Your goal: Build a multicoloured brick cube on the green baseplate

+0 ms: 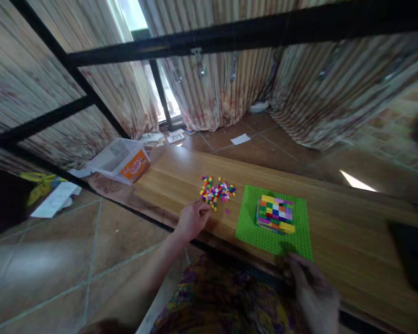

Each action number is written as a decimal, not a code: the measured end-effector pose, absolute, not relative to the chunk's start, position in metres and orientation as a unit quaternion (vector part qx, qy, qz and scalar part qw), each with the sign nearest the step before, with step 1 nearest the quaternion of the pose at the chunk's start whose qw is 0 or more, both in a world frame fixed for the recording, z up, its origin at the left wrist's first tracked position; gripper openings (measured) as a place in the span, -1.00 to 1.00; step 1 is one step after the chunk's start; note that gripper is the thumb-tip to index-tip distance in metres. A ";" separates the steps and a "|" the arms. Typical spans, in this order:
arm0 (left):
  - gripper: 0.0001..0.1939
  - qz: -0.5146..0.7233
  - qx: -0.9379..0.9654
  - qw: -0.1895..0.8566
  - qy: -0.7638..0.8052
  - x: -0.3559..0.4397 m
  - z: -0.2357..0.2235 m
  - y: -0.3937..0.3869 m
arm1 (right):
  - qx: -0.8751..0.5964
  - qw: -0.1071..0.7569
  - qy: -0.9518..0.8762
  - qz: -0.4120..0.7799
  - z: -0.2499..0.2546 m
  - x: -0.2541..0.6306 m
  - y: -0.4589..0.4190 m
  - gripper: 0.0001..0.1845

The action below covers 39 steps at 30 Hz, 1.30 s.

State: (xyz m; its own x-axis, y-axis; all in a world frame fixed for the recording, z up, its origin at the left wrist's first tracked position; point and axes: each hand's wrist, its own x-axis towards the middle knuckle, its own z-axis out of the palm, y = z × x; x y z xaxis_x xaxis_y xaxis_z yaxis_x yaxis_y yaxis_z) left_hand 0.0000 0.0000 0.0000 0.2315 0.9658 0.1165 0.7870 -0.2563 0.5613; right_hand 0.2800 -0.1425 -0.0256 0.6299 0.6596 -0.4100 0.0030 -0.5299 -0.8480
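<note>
My left hand [193, 220] is at the near edge of a loose pile of small coloured bricks [216, 190], its fingers curled and pressed together. Whatever sits between those fingertips, if anything, is hidden. A block built of many-coloured bricks [275, 213] stands on a green studded baseplate [249, 220], right of the pile. Just off the baseplate's front edge is my right hand [311, 287], dim and slightly blurred, with bent fingers drawn together; I cannot make out what they hold. One magenta brick [227, 211] lies apart from the pile.
The wooden bench [181, 169] runs across in front of me. A clear plastic box [120, 160] with an orange label stands at its left end. A dark flat object [413, 255] lies at the right. Papers [240, 139] are on the tiled floor by the curtains.
</note>
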 end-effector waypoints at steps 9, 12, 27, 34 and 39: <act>-0.82 0.190 0.792 0.142 0.563 0.020 -0.008 0.006 | -0.781 0.443 -0.250 0.362 -0.032 0.282 -0.148 -0.37; -0.80 0.191 0.785 0.141 0.572 0.018 -0.002 0.010 | -0.779 0.449 -0.242 0.365 -0.034 0.282 -0.148 -0.36; -0.77 0.024 0.863 0.082 0.498 0.029 0.024 0.041 | -0.778 0.447 -0.261 0.356 -0.032 0.280 -0.146 -0.38; -0.85 0.050 0.860 0.075 0.502 0.037 0.019 0.043 | -0.775 0.448 -0.282 0.346 -0.034 0.279 -0.147 -0.43; -0.90 0.141 0.832 0.128 0.522 0.048 0.020 0.036 | -0.762 0.469 -0.257 0.365 -0.039 0.277 -0.147 -0.41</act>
